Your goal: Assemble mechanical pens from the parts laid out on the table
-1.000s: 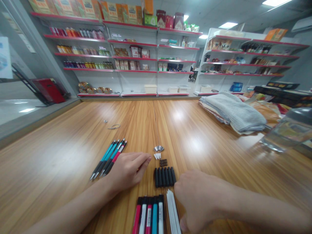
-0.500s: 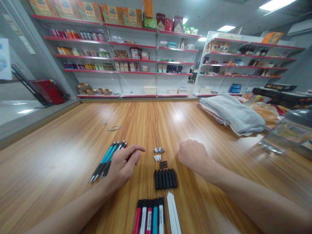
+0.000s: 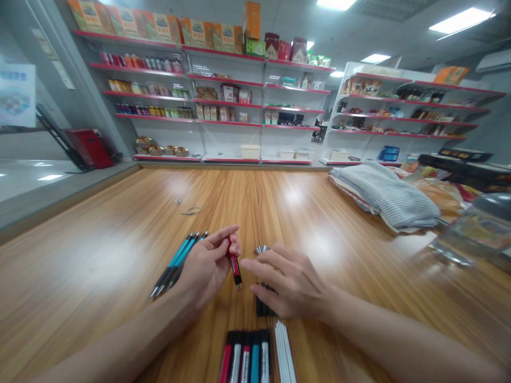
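My left hand (image 3: 209, 263) pinches a red pen barrel (image 3: 235, 266) with a black end, tilted downward above the table. To its right, my right hand (image 3: 285, 279) hovers with its fingers apart, holding nothing I can see. It covers part of a row of black tubes (image 3: 263, 307) and small parts behind them. Silver cone tips (image 3: 262, 248) show just beyond its fingers. Beside my left hand lie several teal pens (image 3: 175, 260) with black grips. Nearer me are a row of coloured pen barrels (image 3: 245, 356) and several thin white sticks (image 3: 285, 354).
A thin grey loop (image 3: 191, 210) and a small metal bit (image 3: 178, 201) lie farther back on the wooden table (image 3: 120, 223). Folded striped cloth (image 3: 385, 194) and a clear container (image 3: 471, 229) stand at right. Stocked shelves (image 3: 227, 125) line the back.
My left hand has turned, and a red pen barrel now shows in its fingers. My right hand has moved left from a closed pose and spread over the small parts. The view has shifted slightly.
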Motion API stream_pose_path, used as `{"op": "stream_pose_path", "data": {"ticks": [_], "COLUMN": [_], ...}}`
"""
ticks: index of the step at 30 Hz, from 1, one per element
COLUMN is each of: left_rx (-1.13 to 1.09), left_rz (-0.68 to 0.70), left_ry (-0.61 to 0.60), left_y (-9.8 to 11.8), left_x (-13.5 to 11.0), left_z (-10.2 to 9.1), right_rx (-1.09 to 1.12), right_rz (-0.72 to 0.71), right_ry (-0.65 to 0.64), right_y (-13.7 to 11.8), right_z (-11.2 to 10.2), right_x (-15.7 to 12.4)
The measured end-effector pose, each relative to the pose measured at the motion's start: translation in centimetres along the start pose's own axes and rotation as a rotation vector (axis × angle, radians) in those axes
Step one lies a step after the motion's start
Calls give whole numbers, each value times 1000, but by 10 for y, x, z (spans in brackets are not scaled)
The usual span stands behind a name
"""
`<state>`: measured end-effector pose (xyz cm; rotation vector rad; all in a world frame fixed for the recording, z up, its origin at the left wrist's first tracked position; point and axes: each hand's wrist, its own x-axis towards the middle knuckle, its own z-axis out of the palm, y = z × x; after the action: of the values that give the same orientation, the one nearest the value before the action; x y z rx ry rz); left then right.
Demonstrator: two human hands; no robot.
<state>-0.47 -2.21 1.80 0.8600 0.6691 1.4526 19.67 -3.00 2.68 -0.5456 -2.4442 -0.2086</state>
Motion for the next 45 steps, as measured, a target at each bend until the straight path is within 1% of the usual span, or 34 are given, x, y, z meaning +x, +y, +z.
{"op": "stream_pose_path", "data": {"ticks": [1,3,6,8,10,11,13,14,15,16,17,19,22,26,29,35,36,38,42,45], "left_rx": [-86,-165,-157,-99,-8,42,146,192,231,266,298,356,441,527,549,621,662,787,1150,1374], "left_rz": [-57,-125,-202,-247,-262,-254,-225,-219,-219,-225,-234,-252,-259,-254,-262,-253,-239,-158,123,284], "left_ry": [18,33,9,-36,-114,-164,-256,-283,-296,-304,-311,-335,-374,-376,-380,-373,-366,-347,-302,-328], "left_y": [0,2,2,-1,-5,-7,-12,-13,-14,-15,-15,-15,-15,-16,-16,-13,-12,-11,-8,-6], "left_x": [0,-3,-9,-12,-11,-9,-4,-2,0,2,3,4,3,2,2,1,0,-2,-5,-5], "left_z": [3,10,17,17,12,9,2,-2,-4,-6,-8,-9,-9,-10,-11,-6,-5,-4,-6,-10], "right_rx": [-8,-38,-69,-49,44,110,243,293,333,370,404,459,490,477,468,487,494,497,501,512], "right_rz": [-64,-153,-195,-192,-132,-60,170,300,419,498,541,562,537,503,506,551,571,620,722,778], "right_ry": [-2,-11,-13,35,149,222,363,409,431,429,416,374,339,321,330,401,412,438,458,431], "right_y": [0,-2,-6,-6,-4,-1,5,9,13,17,20,23,21,18,18,17,18,20,28,35], "right_z": [0,-2,-7,-8,-7,-5,1,4,7,10,12,15,15,14,14,15,15,14,13,15], "right_x": [1,3,7,7,6,4,1,0,-2,-3,-4,-4,-4,-4,-4,-3,-3,-4,-7,-9]}}
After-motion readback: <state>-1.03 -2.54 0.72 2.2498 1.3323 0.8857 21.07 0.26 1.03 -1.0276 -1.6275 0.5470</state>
